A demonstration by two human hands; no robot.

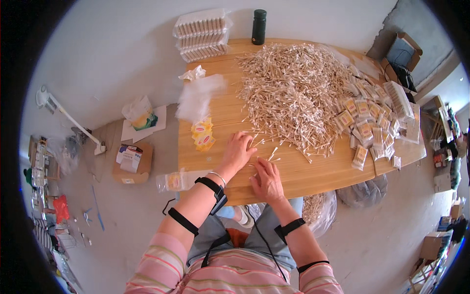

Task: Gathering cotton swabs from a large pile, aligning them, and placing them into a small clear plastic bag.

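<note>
Just inside table edge [323,187]: right hand [268,180]

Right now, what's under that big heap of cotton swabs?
The heap of cotton swabs lies on the wooden table, whose surface shows in front of it; anything else beneath is covered and can't be seen.

Behind the left hand [237,153], a pale bracelet [219,176] and black straps [183,222] are circling the forearm [190,206]. Pink striped sleeves [164,257] are showing farther back.
</note>
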